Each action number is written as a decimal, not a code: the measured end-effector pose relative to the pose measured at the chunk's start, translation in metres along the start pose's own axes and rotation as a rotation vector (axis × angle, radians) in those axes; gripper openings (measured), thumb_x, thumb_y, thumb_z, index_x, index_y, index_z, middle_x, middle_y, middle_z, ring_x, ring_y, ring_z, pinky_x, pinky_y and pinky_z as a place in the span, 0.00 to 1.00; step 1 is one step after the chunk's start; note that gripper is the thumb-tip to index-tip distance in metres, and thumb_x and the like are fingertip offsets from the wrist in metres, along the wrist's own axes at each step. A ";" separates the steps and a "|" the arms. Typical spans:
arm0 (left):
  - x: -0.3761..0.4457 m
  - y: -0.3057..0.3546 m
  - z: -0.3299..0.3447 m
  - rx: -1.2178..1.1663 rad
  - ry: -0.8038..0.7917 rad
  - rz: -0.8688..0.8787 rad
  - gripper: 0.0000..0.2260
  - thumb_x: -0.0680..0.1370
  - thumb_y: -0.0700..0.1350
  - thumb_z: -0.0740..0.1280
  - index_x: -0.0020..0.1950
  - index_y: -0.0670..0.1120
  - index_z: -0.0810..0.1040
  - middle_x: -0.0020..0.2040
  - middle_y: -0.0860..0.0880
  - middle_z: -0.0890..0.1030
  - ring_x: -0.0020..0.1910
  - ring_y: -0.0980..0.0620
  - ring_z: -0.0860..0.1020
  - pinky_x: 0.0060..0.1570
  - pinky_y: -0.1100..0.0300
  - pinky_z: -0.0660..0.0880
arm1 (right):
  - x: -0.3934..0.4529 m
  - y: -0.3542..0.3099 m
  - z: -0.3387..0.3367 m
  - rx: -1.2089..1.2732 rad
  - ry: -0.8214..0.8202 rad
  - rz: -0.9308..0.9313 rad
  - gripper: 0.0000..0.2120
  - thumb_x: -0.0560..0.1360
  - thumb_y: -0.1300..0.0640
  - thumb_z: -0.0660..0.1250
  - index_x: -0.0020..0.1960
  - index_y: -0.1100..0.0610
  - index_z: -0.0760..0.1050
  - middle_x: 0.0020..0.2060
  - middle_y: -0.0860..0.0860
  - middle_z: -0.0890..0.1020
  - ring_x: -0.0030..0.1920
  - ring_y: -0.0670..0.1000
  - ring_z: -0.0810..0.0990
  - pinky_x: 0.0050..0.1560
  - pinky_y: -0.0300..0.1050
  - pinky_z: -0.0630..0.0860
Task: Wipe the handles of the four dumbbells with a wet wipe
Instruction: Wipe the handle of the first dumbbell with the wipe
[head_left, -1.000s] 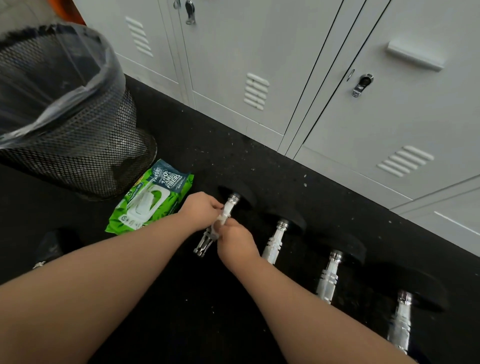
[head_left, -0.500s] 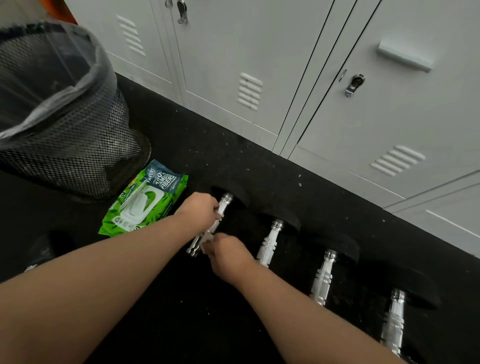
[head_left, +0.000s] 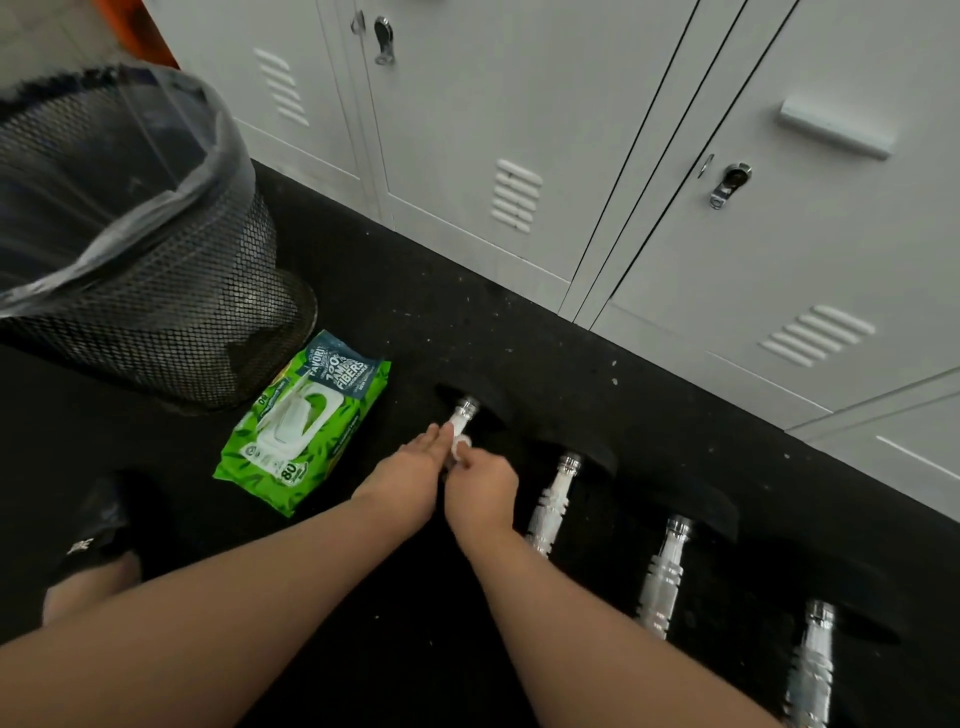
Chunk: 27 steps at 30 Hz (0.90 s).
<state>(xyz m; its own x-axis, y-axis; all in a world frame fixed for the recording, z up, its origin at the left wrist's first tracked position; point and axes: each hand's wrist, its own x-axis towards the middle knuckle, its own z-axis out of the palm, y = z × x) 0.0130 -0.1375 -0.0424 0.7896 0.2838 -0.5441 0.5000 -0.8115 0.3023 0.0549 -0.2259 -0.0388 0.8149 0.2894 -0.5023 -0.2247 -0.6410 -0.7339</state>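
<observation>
Head view only; four dumbbells lie in a row on the black floor (head_left: 395, 291), in front of the grey lockers (head_left: 467, 130); landmark = green wipe pack (head_left: 301, 421), lying flat just below the mesh bin (head_left: 156, 291); first dumbbell (head_left: 467, 408) is right of the pack, nearest to it; second dumbbell (head_left: 553, 499), third dumbbell (head_left: 662, 577) and fourth dumbbell (head_left: 810, 670) run further right of the pack and nearer the camera; chrome handles all parallel, long axis from lower-left up toward the lockers, far black heads pointing at the locker bases; near heads hard to see against the dark floor.

Both hands on the first dumbbell's handle, right of the pack; left hand (head_left: 410, 478) lies along the handle's left side, fingers fairly straight and together, tips pointing up toward the far head; right hand (head_left: 480, 491) on the handle's right side, fingers curled, pinching a white wet wipe (head_left: 460, 441) against the handle; wipe sits at the fingertips of both hands, bunched round the bar; only the handle's top end shows above the fingers, the rest is hidden under the hands.

Dark shoe (head_left: 98, 525) lower left of the pack.
</observation>
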 end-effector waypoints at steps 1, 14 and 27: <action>0.001 -0.001 0.000 -0.002 0.003 -0.001 0.30 0.80 0.37 0.54 0.78 0.48 0.43 0.79 0.46 0.47 0.77 0.49 0.51 0.74 0.56 0.52 | -0.004 0.002 -0.001 0.001 -0.029 -0.008 0.12 0.78 0.61 0.61 0.47 0.66 0.81 0.36 0.55 0.82 0.36 0.47 0.77 0.34 0.30 0.67; 0.000 0.003 0.005 0.048 0.046 0.006 0.36 0.76 0.34 0.58 0.78 0.45 0.42 0.79 0.46 0.48 0.78 0.52 0.48 0.76 0.57 0.44 | 0.041 -0.023 -0.011 0.654 -0.180 0.506 0.11 0.78 0.67 0.57 0.43 0.61 0.76 0.35 0.55 0.78 0.37 0.53 0.78 0.40 0.46 0.75; -0.001 0.000 0.000 0.042 0.054 0.043 0.35 0.76 0.34 0.59 0.78 0.45 0.43 0.79 0.46 0.50 0.77 0.54 0.48 0.75 0.59 0.44 | 0.036 -0.040 -0.010 0.754 -0.138 0.564 0.13 0.80 0.66 0.53 0.49 0.68 0.75 0.38 0.57 0.77 0.43 0.58 0.79 0.40 0.45 0.73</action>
<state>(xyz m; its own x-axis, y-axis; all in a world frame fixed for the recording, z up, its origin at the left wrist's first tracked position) 0.0123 -0.1377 -0.0423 0.8286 0.2748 -0.4878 0.4510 -0.8439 0.2906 0.0991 -0.1969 -0.0230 0.4215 0.1902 -0.8866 -0.8904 -0.0985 -0.4444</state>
